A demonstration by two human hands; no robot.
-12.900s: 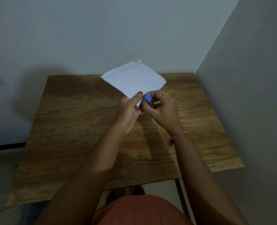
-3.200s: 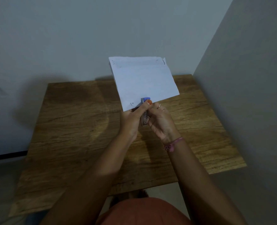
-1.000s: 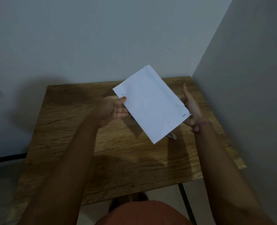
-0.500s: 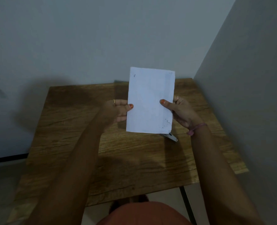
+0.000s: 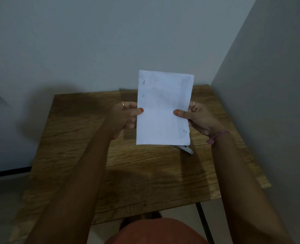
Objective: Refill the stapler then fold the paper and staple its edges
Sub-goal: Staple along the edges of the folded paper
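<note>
Both hands, left hand (image 5: pixel 126 115) and right hand (image 5: pixel 197 118), pinch the folded paper (image 5: pixel 163 110) upright above the table (image 5: pixel 145 169), stapler (image 5: pixel 185 149) lying beneath; stapling looks finished, inspection underway, setting down apparently next.

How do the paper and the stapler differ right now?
The paper is held up off the table, pinched between the left hand and the right hand; the stapler lies on the table, untouched. The paper shows in full, while only the stapler's metal end shows below the paper's lower edge. The paper is white and flat; the stapler is narrow and silvery.
</note>
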